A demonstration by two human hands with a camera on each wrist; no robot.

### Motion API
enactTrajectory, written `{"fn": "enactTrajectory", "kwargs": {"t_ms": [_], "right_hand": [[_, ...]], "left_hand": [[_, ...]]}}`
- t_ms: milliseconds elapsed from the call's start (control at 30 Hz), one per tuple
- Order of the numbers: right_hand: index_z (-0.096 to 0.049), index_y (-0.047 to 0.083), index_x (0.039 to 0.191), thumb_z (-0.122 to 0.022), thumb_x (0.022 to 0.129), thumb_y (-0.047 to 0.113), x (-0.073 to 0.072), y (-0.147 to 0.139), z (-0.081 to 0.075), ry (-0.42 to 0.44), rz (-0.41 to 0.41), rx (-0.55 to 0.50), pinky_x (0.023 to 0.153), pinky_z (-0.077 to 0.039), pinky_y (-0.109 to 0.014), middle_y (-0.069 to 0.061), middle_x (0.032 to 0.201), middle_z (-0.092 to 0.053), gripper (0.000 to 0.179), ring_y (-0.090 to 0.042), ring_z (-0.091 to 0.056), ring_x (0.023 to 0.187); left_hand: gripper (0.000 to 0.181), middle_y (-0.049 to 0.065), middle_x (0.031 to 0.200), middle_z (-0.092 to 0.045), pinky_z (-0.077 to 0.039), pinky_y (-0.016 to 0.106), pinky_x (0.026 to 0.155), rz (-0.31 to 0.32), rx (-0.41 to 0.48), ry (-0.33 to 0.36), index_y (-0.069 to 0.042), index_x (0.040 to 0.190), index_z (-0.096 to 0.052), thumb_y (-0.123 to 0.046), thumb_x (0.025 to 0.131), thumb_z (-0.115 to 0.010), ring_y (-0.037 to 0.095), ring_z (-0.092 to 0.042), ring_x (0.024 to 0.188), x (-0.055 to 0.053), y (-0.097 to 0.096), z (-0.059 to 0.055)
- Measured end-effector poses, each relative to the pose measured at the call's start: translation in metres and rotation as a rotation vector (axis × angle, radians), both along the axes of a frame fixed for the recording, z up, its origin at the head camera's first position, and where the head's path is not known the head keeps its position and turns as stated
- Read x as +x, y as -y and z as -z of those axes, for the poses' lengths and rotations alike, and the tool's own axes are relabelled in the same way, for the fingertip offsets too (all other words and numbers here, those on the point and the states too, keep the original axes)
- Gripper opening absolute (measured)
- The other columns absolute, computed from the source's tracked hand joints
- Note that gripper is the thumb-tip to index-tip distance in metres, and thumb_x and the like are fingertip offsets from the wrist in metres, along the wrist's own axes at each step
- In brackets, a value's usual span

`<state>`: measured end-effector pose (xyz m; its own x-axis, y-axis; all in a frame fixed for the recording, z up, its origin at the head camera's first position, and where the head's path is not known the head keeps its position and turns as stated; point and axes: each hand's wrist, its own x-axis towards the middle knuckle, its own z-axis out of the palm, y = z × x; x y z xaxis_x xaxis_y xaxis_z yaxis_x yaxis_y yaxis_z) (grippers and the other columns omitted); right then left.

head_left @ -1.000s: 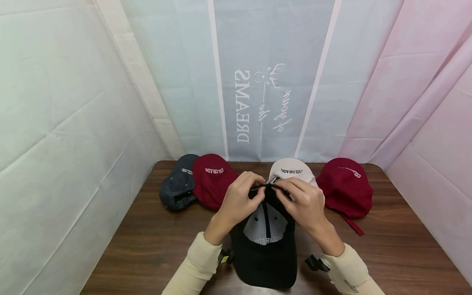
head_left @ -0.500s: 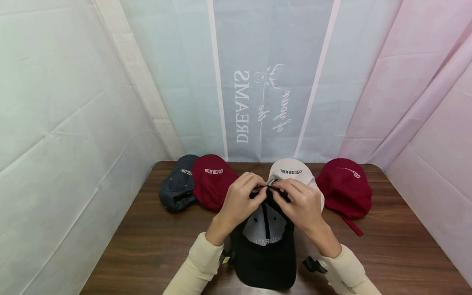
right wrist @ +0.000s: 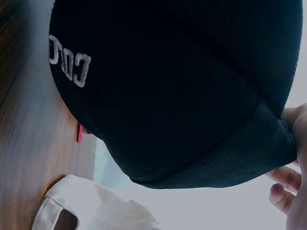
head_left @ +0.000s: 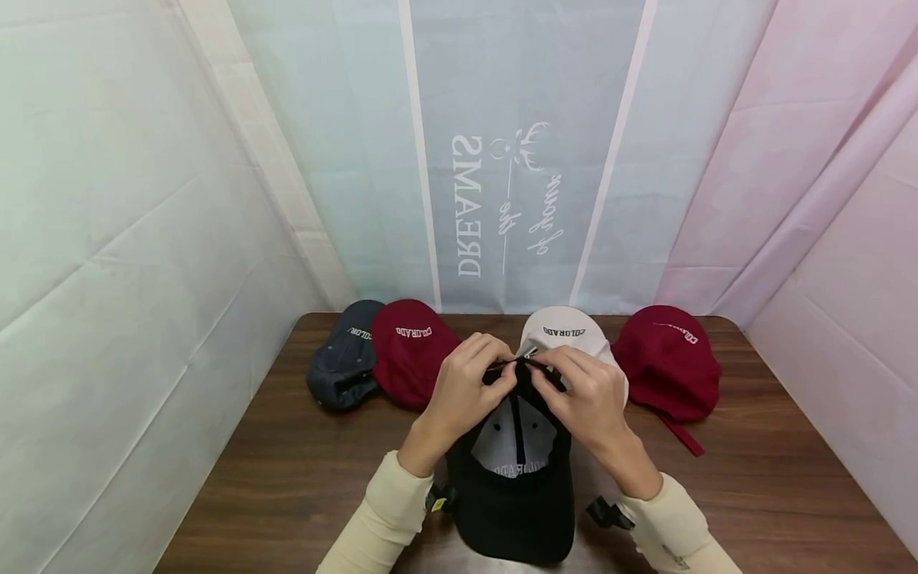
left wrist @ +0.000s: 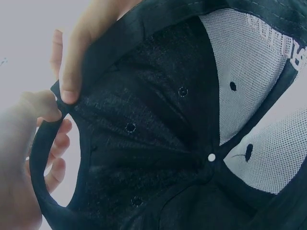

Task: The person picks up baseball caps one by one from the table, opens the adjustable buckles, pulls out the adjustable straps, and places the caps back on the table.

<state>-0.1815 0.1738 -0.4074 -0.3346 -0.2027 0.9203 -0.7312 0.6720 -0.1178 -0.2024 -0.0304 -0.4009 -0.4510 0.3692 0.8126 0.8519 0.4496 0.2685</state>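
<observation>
A black baseball cap [head_left: 512, 522] is held with its brim toward me and its inside facing up. Its grey mesh front lining [left wrist: 240, 81] and dark inner panels show in the left wrist view. At the cap's back, my left hand [head_left: 466, 391] pinches the black strap [left wrist: 41, 163] between thumb and fingers. Close beside it, my right hand [head_left: 588, 399] pinches the strap from the other side, the fingertips of both hands nearly meeting. The right wrist view shows the cap's outer crown [right wrist: 182, 96] with white lettering. The fastening itself is mostly hidden by fingers.
Behind the hands on the wooden table [head_left: 272, 478] lie a dark blue cap [head_left: 337, 367], a red cap [head_left: 409, 359], a white cap [head_left: 562, 327] and another red cap [head_left: 670, 367] with its strap hanging loose. Fabric curtains [head_left: 531, 80] enclose the table.
Both hands keep pinching the strap at the back of the black cap with only tiny finger movements. The whole head view has shifted slightly.
</observation>
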Motion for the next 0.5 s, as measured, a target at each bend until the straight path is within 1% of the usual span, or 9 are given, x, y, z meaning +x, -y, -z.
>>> {"fn": "enactTrajectory", "kwargs": {"t_ms": [233,500], "right_hand": [[-0.078,0.011,0.087,-0.065,0.104,0.028,-0.0007,-0.0004,-0.0027,-0.011,-0.002,-0.004,0.054,-0.051,-0.031,0.002,0.082,-0.077,0.028,-0.013,-0.071,0.066],[-0.079,0.011,0.088,-0.066,0.104,0.028,-0.0013,0.0,-0.0038,-0.011,-0.011,-0.006,0.053,-0.05,-0.03,0.002,0.083,-0.078,0.027,-0.012,-0.07,0.065]], "left_hand": [[0.009,-0.001,0.093,-0.071,-0.052,0.019,0.074,0.002,0.013,0.003,-0.012,0.094,-0.072,-0.003,0.092,-0.075,0.012,-0.062,0.084,-0.0004,0.0025,-0.0009],[0.009,0.0,0.093,-0.071,-0.052,0.019,0.074,0.006,0.014,-0.005,-0.011,0.093,-0.072,-0.003,0.091,-0.075,0.012,-0.062,0.084,-0.0005,0.0037,-0.0022]]}}
